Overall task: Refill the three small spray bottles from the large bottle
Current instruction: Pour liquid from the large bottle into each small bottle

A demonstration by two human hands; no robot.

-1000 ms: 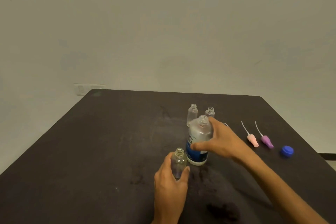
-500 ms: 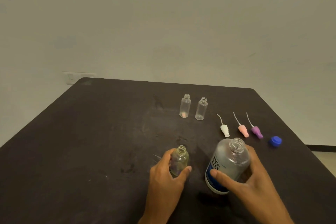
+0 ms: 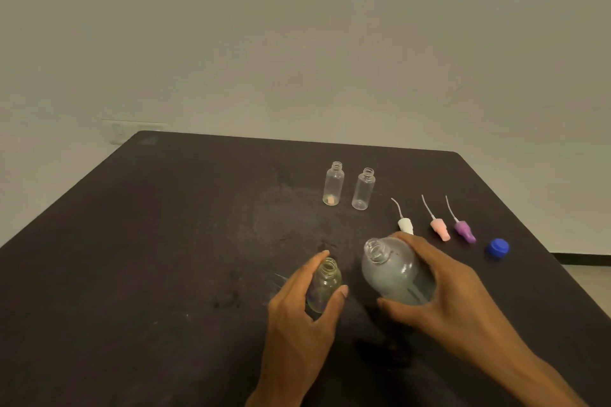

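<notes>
The left hand [image 3: 299,311] is wrapped around a small bottle [image 3: 324,286], thumb and fingers closed on its sides; it stands upright and uncapped on the table [image 3: 165,258]. Just to its right, the right hand [image 3: 443,294] grips the large bottle [image 3: 393,271], which is tilted with its open neck leaning toward the small one; the two mouths are near but apart. Farther back on the table stand two more small bottles [image 3: 333,188] [image 3: 363,189], upright, side by side and uncapped. To their right lie three spray tops in a row, white [image 3: 405,225], pink [image 3: 439,231] and purple [image 3: 464,231], and beyond them a blue cap [image 3: 498,248].
</notes>
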